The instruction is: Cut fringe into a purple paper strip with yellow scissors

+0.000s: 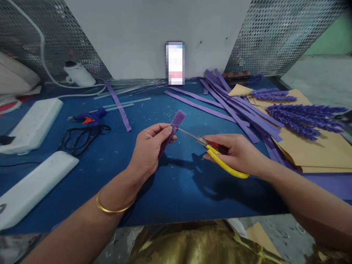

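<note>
My left hand [150,148] pinches a short purple foam strip [176,123] and holds it upright above the blue table [170,183]. My right hand [236,152] grips yellow-handled scissors [217,154]. The blades point left and meet the strip's edge just beside my left thumb. A gold bangle circles my left wrist.
Long purple strips [233,106] fan out at the back right beside finished lavender sprigs [299,117] on brown paper [324,150]. A phone [175,63] leans on the back wall. A blue glue gun [89,118], glue sticks, black cable and white power strips [33,124] lie left.
</note>
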Action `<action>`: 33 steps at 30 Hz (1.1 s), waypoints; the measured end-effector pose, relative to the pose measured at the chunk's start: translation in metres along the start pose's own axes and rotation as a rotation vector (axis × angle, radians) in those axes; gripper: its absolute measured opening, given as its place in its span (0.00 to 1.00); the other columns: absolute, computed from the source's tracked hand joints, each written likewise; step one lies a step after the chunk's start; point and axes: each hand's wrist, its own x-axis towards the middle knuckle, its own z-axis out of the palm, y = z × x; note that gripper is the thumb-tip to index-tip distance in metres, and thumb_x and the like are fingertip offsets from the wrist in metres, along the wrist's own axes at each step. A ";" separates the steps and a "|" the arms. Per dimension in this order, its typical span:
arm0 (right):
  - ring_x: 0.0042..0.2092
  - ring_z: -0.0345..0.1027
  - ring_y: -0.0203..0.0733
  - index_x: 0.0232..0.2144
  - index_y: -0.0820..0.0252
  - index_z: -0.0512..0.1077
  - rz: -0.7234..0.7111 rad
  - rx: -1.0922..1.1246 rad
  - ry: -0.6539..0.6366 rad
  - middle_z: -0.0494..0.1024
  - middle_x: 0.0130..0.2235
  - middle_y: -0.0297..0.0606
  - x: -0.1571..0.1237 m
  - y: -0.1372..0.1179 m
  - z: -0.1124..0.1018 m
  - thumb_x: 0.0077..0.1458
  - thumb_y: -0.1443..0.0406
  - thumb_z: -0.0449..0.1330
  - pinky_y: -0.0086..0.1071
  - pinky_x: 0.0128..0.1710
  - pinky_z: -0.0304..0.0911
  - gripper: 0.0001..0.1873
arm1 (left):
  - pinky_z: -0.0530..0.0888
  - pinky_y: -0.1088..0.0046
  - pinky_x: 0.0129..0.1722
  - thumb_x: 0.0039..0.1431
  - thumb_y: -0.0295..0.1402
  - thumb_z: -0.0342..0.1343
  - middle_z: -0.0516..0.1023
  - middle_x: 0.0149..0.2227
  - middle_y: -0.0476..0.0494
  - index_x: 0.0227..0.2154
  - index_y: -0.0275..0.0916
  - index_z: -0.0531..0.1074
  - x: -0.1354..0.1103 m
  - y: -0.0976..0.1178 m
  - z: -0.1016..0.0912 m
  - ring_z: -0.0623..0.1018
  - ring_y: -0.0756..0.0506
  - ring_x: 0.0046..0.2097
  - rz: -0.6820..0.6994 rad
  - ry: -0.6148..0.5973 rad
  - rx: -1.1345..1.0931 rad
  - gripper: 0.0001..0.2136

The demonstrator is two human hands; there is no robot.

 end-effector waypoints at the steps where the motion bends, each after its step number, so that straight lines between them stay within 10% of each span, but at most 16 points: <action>1: 0.27 0.59 0.35 0.41 0.62 0.77 0.004 0.001 0.001 0.74 0.29 0.35 0.000 0.000 0.000 0.61 0.54 0.61 0.28 0.27 0.53 0.17 | 0.71 0.79 0.31 0.49 0.32 0.68 0.78 0.24 0.51 0.27 0.40 0.81 0.000 0.000 0.000 0.75 0.52 0.28 0.001 0.002 0.005 0.04; 33: 0.28 0.61 0.36 0.45 0.61 0.77 0.047 0.011 0.007 0.76 0.30 0.36 -0.001 0.000 -0.001 0.60 0.53 0.62 0.28 0.27 0.55 0.19 | 0.72 0.74 0.34 0.46 0.35 0.71 0.80 0.26 0.48 0.29 0.38 0.81 0.000 0.000 -0.001 0.76 0.50 0.29 -0.029 -0.013 0.068 0.08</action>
